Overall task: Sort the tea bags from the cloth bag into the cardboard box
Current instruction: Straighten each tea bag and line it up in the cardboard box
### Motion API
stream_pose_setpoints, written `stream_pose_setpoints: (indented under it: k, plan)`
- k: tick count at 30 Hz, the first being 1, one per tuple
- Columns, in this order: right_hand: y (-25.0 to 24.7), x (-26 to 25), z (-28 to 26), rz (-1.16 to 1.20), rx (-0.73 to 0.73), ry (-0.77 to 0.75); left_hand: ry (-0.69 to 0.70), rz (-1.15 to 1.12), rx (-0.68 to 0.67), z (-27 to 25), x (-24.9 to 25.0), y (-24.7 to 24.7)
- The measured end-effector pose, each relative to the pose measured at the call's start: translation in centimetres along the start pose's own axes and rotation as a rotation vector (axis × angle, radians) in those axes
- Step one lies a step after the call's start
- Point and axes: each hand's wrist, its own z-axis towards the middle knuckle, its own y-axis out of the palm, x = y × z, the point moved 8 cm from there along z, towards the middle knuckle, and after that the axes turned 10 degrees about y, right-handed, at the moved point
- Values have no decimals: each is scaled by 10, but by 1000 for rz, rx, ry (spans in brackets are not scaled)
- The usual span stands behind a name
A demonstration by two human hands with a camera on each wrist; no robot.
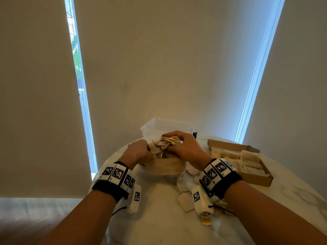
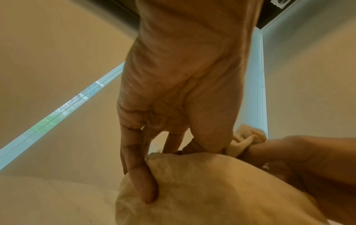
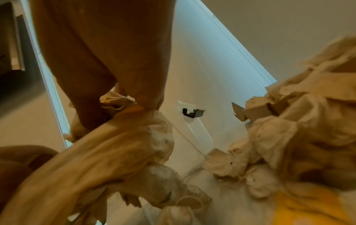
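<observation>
Right hand (image 1: 184,147) is curled round a crumpled bunch of tea bags (image 1: 168,141) at the mouth of the cloth bag (image 1: 164,167), fingers closed over the top of the bunch, which sits just under its palm. Left hand (image 1: 139,152) pinches the bag's rim on the side away from the right hand, thumb and fingers folded over the cloth; the left wrist view shows its fingers (image 2: 143,187) pressed into the bulging fabric, so it looks to be steadying the bag while the other draws the bunch out.

What the coming move turns on: the cardboard box (image 1: 254,179) lies to the outer side of the right hand and a little beyond it, well apart from the left hand, so the right is plainly the nearer carrier. Its long axis runs away from the person and slants toward the right hand's outer side, and its near end is the closest part to the wrist.

Box already holds several pale tea bags, lying flat. Cloth bag still bulges, so I judge more remain inside. Loose tea bags (image 1: 185,191) lie on the table (image 1: 159,218) below the right wrist. Beyond both hands stands a clear plastic tub (image 1: 166,123), contents not discernible
</observation>
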Motion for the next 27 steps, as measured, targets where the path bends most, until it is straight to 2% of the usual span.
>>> stream_pose_setpoints:
  k: [4,8,10,14,17,21,23,27]
  plan:
    - [-22,-2,-11,138,-1,65,-45,112,-9,0,-5,6]
    - [-56,-18,-26,57,9,49,-61,154,-43,0,-7,9]
    - [-75,-26,-34,-66,6,34,-53,199,-37,2,-6,7]
    - [-95,-21,-51,-530,-5,72,-43,280,69,2,7,-6]
    - [-80,8,-71,-817,-93,126,-39,261,27,8,10,2]
    - [-51,52,-98,-1127,-416,245,-57,139,-96,5,9,23]
    - [-50,45,-105,-1182,-501,279,-50,138,-114,5,7,29]
    - [-60,1,-102,-1214,-518,265,-31,221,-165,4,4,31]
